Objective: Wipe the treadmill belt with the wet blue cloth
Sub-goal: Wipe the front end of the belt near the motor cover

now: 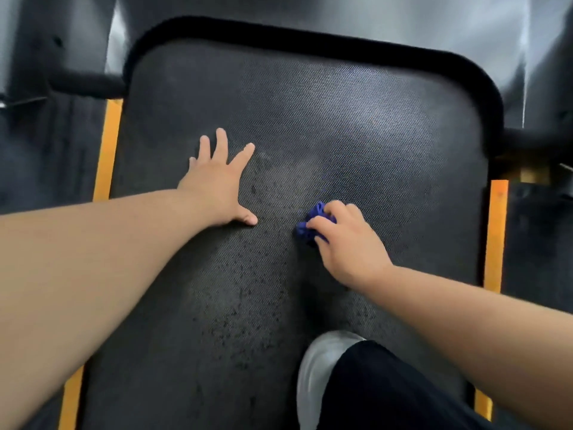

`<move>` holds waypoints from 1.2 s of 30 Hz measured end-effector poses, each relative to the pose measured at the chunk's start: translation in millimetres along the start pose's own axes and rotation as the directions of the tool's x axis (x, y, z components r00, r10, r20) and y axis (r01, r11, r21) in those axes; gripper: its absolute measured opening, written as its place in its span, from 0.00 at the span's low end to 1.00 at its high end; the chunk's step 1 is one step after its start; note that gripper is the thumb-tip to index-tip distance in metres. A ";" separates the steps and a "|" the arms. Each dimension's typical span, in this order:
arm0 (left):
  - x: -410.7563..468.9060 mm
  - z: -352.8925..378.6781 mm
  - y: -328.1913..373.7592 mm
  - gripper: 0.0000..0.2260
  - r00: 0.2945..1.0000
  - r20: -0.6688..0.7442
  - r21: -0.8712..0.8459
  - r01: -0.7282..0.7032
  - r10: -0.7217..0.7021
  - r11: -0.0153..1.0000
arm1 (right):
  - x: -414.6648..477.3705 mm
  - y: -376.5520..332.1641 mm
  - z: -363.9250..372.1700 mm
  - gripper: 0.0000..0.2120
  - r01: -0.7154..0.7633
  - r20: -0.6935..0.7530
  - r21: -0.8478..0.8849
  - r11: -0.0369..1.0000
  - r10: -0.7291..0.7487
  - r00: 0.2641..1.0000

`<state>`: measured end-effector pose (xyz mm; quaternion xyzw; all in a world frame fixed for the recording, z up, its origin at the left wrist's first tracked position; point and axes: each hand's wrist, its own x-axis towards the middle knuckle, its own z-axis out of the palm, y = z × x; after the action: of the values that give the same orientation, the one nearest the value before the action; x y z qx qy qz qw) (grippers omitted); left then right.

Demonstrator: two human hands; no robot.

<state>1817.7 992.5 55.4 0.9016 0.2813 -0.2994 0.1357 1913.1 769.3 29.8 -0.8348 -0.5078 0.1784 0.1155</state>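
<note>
The dark textured treadmill belt [310, 125] fills the middle of the view, with darker wet specks and patches down its centre. My right hand [347, 240] grips the bunched blue cloth [311, 223] and holds it down on the belt, right of centre; most of the cloth is hidden under my fingers. My left hand [218, 181] lies flat on the belt to the left, fingers spread and straight, palm down. The two hands are about a hand's width apart.
Yellow side strips [107, 150] [496, 234] run along both edges of the belt. A black curved frame [310, 41] borders its far end, with grey treadmill housing [372, 13] beyond. My grey shoe [316, 367] and dark trouser leg [387, 395] stand on the belt at the bottom right.
</note>
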 end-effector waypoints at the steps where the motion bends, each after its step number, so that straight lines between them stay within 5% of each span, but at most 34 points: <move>1: 0.3 1.5 0.2 0.59 1.000 -0.002 -0.009 0.002 -0.002 1.000 | -4.0 2.2 1.5 0.09 0.031 0.028 0.018 0.999 -0.031 0.999; 4: 2.4 5.3 -0.1 0.59 1.000 -0.012 -0.024 0.009 -0.009 1.000 | 25.0 13.7 -8.9 0.08 0.071 -0.001 0.016 0.997 -0.071 0.997; 7: 2.1 5.1 -1.1 0.59 1.000 -0.010 -0.020 0.007 -0.007 1.000 | 91.0 23.6 -28.6 0.09 -0.128 -0.174 0.034 0.991 0.132 0.976; 9: 1.8 4.1 -1.2 0.59 1.000 -0.009 -0.014 0.001 -0.001 1.000 | 116.2 22.2 -40.1 0.09 -0.228 -0.161 0.034 0.973 0.230 0.960; 17: 4.6 2.5 -0.5 0.58 1.000 0.001 -0.022 0.019 -0.019 1.000 | 11.1 -16.7 -1.2 0.07 0.032 0.071 0.158 0.987 -0.044 0.996; 23: 6.0 3.9 -1.1 0.59 1.000 0.011 -0.039 0.027 -0.026 0.999 | 111.3 16.4 -36.1 0.09 -0.255 -0.166 0.083 0.963 0.266 0.949; 32: 5.7 5.3 -4.5 0.58 0.999 -0.035 -0.050 0.006 -0.008 0.999 | 53.4 0.9 -14.0 0.08 0.048 0.052 0.112 0.993 -0.054 0.997; 36: 4.6 4.1 -2.1 0.58 1.000 -0.013 -0.026 -0.001 0.000 1.000 | 100.0 9.3 -24.5 0.09 -0.134 -0.104 0.099 0.986 0.144 0.984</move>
<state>1817.7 994.5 49.2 0.9016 0.2858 -0.2899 0.1459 1972.8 853.7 30.6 -0.8707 -0.4323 0.1628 0.1689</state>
